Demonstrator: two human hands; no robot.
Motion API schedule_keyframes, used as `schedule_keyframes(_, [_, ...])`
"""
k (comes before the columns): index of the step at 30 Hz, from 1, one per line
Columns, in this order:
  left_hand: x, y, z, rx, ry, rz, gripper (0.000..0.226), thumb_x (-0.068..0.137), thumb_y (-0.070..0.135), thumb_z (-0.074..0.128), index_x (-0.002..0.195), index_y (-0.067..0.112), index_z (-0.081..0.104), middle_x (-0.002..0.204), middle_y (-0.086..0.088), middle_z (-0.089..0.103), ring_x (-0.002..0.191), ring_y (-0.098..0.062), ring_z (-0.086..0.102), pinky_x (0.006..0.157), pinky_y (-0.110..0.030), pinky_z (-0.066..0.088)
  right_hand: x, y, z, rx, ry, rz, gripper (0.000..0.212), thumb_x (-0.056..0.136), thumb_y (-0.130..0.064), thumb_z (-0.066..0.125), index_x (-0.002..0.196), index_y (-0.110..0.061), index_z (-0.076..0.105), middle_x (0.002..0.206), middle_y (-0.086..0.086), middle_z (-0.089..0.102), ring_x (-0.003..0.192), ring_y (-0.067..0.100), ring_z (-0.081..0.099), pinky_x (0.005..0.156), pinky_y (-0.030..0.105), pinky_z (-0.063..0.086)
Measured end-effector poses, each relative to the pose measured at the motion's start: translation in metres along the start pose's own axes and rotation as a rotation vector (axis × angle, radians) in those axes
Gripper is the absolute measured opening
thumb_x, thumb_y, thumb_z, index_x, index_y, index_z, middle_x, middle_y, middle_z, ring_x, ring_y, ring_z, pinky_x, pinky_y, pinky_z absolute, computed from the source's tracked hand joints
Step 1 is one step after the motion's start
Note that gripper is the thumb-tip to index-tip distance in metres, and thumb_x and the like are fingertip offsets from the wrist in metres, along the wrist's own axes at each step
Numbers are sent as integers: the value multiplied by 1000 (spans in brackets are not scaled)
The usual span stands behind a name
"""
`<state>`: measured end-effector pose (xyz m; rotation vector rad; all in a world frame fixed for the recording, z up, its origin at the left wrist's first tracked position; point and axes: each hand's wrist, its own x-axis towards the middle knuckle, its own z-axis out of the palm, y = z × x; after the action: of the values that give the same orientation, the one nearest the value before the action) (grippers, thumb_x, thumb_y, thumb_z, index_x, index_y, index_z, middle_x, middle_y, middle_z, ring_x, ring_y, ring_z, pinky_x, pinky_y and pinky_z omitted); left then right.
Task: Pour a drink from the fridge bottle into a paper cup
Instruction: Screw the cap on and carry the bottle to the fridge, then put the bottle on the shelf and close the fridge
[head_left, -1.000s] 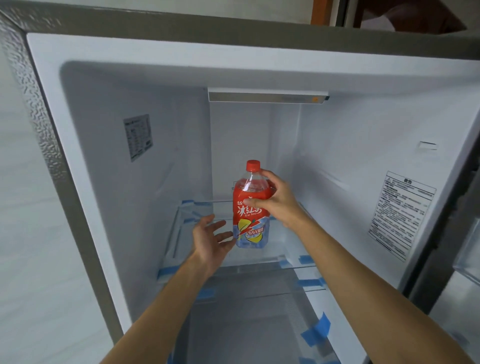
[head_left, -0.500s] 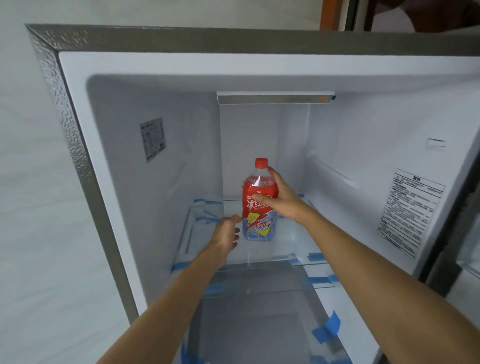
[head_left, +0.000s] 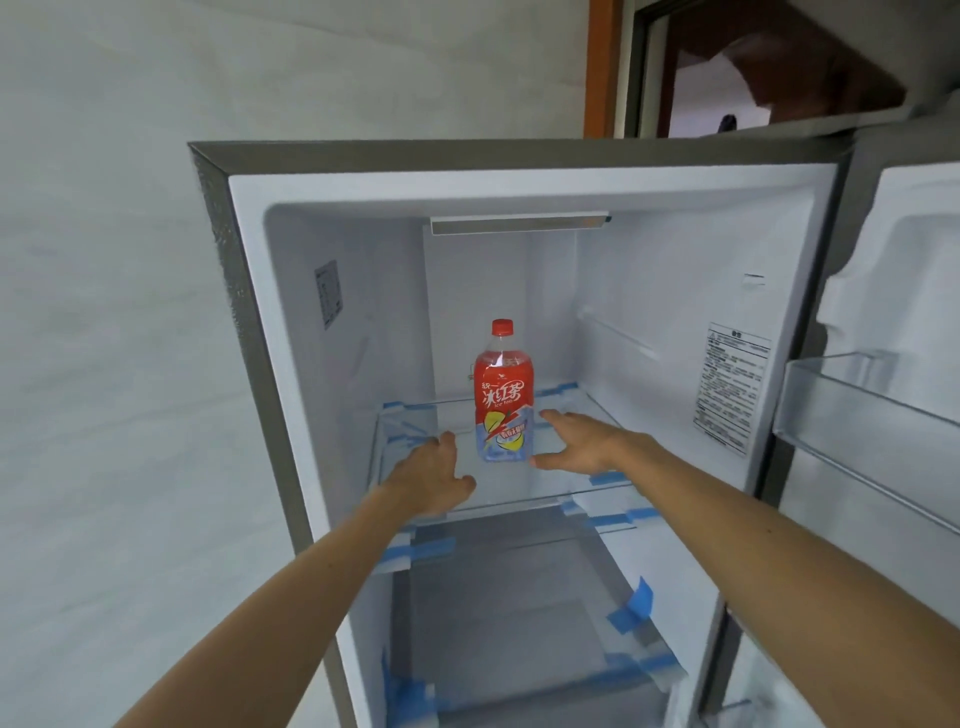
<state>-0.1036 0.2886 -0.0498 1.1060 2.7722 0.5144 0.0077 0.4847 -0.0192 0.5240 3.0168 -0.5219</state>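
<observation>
A plastic bottle (head_left: 503, 395) with a red cap and a red and light-blue label stands upright on the glass shelf (head_left: 519, 496) inside the open fridge. My right hand (head_left: 576, 441) hovers just right of the bottle's lower part, fingers spread and relaxed, thumb near the bottle's base, not gripping it. Left of the bottle's base, my left hand (head_left: 434, 475) is over the shelf with its fingers loosely bent and nothing in them. No paper cup is in view.
The fridge has white inner walls (head_left: 660, 332), a second glass shelf (head_left: 545, 670) below with blue tape at its corners, and an open door with a clear bin (head_left: 872, 410) on the right. A grey wall (head_left: 104, 312) lies to the left.
My right hand has let go of the bottle and dropped lower beside it. The bottle now stands alone on the shelf. The view has pulled back from the fridge.
</observation>
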Motion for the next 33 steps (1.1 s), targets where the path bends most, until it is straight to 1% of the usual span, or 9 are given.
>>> schedule_keyframes(3, [-21, -4, -3, 20, -14, 37, 63, 88, 39, 55, 139, 7, 37, 138, -16, 52, 122, -32, 54, 102, -45, 47, -30, -5, 7, -92, 24, 2, 82, 91, -58, 58, 154, -20, 22, 158, 9, 32, 138, 27, 41, 110, 39, 39])
schedule_keyframes(5, [-38, -4, -4, 20, -20, 66, 61, 90, 38, 56, 138, 6, 38, 135, -16, 53, 120, -32, 54, 101, -44, 46, -51, -12, 11, -130, 40, -3, 81, 91, -57, 58, 155, -21, 22, 157, 10, 34, 136, 29, 43, 108, 42, 41])
schedule_keyframes(9, [-79, -7, -7, -26, -23, 113, 63, 81, 47, 55, 128, 7, 42, 126, -17, 56, 109, -34, 57, 96, -48, 50, -97, -36, 22, -149, 92, -28, 78, 93, -52, 59, 154, -20, 23, 155, 10, 37, 135, 30, 44, 106, 39, 41])
schedule_keyframes(13, [-133, -16, -11, 13, -10, 152, 53, 89, 40, 57, 129, 8, 42, 122, -15, 56, 104, -32, 58, 92, -47, 51, -136, -59, 39, -141, 102, -4, 80, 90, -55, 60, 152, -21, 23, 149, 14, 43, 131, 31, 47, 103, 40, 43])
schedule_keyframes(16, [-169, -28, -13, 55, -14, 161, 58, 93, 38, 55, 139, 7, 39, 130, -18, 53, 113, -35, 55, 95, -44, 49, -164, -76, 53, -128, 110, 29, 84, 88, -58, 61, 152, -19, 24, 148, 14, 43, 131, 31, 47, 101, 39, 43])
schedule_keyframes(18, [-189, -35, -15, 80, -29, 155, 58, 93, 34, 54, 141, 6, 38, 133, -19, 51, 117, -36, 54, 97, -46, 49, -182, -86, 58, -112, 116, 39, 85, 87, -57, 63, 152, -18, 25, 148, 15, 42, 131, 31, 47, 103, 42, 44])
schedule_keyframes(22, [-223, -42, -20, 114, -40, 169, 55, 92, 38, 52, 136, 8, 40, 131, -16, 52, 115, -35, 54, 97, -48, 49, -214, -100, 66, -87, 115, 38, 83, 86, -55, 65, 150, -18, 28, 149, 13, 44, 131, 30, 47, 103, 47, 44])
schedule_keyframes(26, [-249, -42, -23, 141, -26, 193, 60, 92, 41, 52, 141, 11, 36, 139, -16, 48, 120, -36, 52, 99, -51, 48, -241, -110, 70, -76, 126, 40, 83, 87, -54, 65, 152, -19, 26, 151, 11, 41, 134, 28, 46, 105, 43, 43])
schedule_keyframes(33, [-277, -22, -21, 142, -9, 232, 57, 94, 40, 54, 140, 10, 37, 136, -16, 49, 117, -34, 55, 98, -49, 49, -286, -111, 70, -96, 139, 67, 79, 88, -55, 64, 150, -20, 29, 144, 13, 47, 126, 30, 51, 100, 42, 46])
